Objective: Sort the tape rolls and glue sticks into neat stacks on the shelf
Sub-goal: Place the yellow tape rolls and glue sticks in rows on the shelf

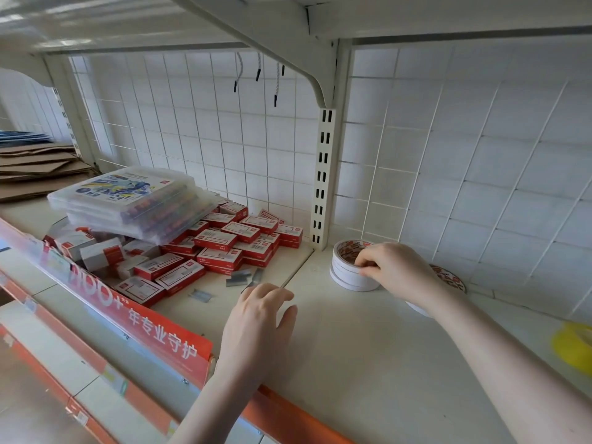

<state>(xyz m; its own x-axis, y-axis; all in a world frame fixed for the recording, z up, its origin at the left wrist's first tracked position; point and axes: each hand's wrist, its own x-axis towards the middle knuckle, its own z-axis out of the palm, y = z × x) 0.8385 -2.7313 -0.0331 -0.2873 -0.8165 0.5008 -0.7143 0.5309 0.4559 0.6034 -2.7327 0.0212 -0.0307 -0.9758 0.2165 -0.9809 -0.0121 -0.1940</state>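
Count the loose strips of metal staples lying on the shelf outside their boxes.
3: two side by side before the red boxes, one nearer the front edge. The boxes may hide more.

A heap of small red-and-white cardboard boxes lies on the left part of the cream shelf board. A tilted stack of clear plastic cases with colourful contents rests on top of them. Loose strips of grey metal staples lie just in front. Flat brown cardboard sheets sit far left. A white wire grid backs the shelf.
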